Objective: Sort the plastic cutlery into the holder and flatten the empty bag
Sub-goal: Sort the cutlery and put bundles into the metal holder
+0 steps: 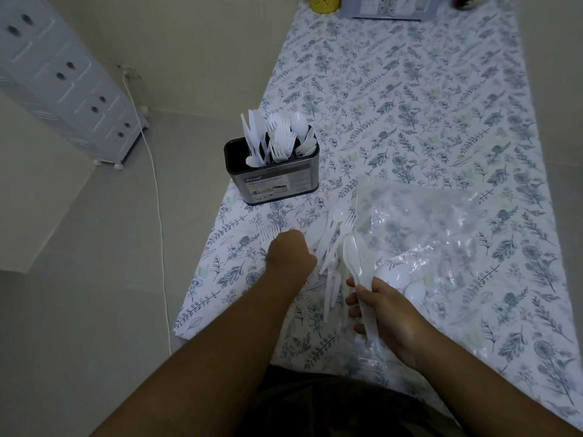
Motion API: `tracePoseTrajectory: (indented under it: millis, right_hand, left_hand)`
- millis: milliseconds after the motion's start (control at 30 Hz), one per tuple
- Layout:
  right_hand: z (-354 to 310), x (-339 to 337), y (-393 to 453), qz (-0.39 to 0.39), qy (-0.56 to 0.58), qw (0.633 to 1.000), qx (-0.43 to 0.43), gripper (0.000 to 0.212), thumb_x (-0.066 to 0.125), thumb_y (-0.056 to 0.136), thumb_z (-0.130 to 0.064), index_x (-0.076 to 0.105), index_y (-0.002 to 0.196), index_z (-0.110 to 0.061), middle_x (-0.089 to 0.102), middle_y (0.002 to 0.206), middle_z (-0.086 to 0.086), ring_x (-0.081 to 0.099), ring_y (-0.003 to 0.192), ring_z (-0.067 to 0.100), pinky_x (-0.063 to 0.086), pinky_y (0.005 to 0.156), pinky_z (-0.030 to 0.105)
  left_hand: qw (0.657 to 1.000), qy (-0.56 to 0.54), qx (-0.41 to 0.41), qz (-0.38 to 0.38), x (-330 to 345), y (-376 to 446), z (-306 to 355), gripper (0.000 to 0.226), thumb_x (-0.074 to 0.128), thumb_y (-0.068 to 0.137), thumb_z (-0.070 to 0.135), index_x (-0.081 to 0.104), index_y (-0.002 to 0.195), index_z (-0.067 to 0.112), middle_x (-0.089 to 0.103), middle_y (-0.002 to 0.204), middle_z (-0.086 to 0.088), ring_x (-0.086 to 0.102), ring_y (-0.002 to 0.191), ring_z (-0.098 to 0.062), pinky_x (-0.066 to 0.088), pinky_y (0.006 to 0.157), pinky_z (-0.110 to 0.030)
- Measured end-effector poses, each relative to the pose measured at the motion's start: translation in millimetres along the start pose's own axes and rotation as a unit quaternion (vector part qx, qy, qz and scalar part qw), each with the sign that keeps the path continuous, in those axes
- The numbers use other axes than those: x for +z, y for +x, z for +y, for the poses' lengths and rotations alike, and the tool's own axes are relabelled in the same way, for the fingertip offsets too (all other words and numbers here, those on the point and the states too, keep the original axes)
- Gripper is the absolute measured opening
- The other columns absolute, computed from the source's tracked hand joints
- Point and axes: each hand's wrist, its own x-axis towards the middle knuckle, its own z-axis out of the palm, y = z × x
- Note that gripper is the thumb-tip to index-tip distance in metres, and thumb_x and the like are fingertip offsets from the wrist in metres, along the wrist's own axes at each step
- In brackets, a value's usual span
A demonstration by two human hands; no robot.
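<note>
A: Head view. Landmark?

B: The dark oblong cutlery holder with a printed label (272,171), standing on the floral-print tablecloth (441,105). White plastic knives, forks and spoons stand upright in its compartments.

A: Left hand?

B: Left hand (290,255) is just in front of the holder, knuckles up, fingers curled under. White plastic forks (269,232) stick out beyond it toward the holder, so it grips them.

A: Right hand?

B: Right hand (383,313) is further in front of the holder and to its right, fingers wrapped round a bunch of white plastic spoons (355,257), bowls pointing toward the holder.

A: The rest of the cutlery?

B: Loose pile of white plastic cutlery (331,247) on the cloth between the hands, in front of the holder.

A: Bag?

B: Clear crinkled plastic bag (419,228) lies right of the holder, touching the pile. A few spoons show through it near the right hand.

A: Anything else?

B: Yellow cup (325,3) and grey box (391,7) well behind the holder. White drawer cabinet (63,80) left on the floor.
</note>
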Motion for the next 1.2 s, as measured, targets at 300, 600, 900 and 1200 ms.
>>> tracePoseTrajectory:
  millis: [300,600,900,1200]
  right_hand:
    - [1,0,-1,0.002,-0.001,1.0,-0.003,0.022,0.046,0.108,-0.017,0.064,0.118,-0.013,0.061,0.088,0.01,0.056,0.077,0.025,0.047,0.06,0.035]
    - [2,1,0,-0.008,0.038,0.999,-0.008,0.021,0.046,0.108,-0.016,0.06,0.123,-0.015,0.072,0.112,0.014,0.071,0.097,0.03,0.061,0.082,0.049]
    - [-1,1,7,-0.001,0.064,0.998,-0.02,0.024,0.048,0.106,-0.009,0.061,0.125,-0.015,0.071,0.118,0.012,0.07,0.109,0.029,0.061,0.085,0.049]
    - [4,14,6,-0.051,0.018,0.997,-0.046,0.029,0.044,0.108,-0.021,0.064,0.129,-0.022,0.076,0.115,0.012,0.072,0.106,0.035,0.055,0.095,0.06]
  left_hand:
    - [0.999,-0.05,-0.002,-0.005,4,1,-7,0.025,0.074,0.08,0.021,0.051,0.079,0.01,0.05,0.075,-0.003,0.062,0.081,-0.025,0.039,0.054,-0.025]
    - [0.993,-0.113,-0.017,0.001,7,-7,-15,0.039,0.07,0.08,0.014,0.036,0.06,0.015,0.039,0.06,0.002,0.041,0.054,-0.013,0.024,0.044,-0.022]
    - [0.973,-0.23,-0.01,0.007,-7,-49,-14,0.031,0.075,0.078,0.021,0.051,0.061,0.011,0.044,0.052,0.003,0.038,0.044,-0.008,0.03,0.04,-0.017]
    - [0.948,-0.304,0.035,-0.084,10,-80,4,0.028,0.073,0.087,0.031,0.065,0.064,0.016,0.07,0.061,-0.003,0.07,0.058,-0.01,0.058,0.058,-0.028]
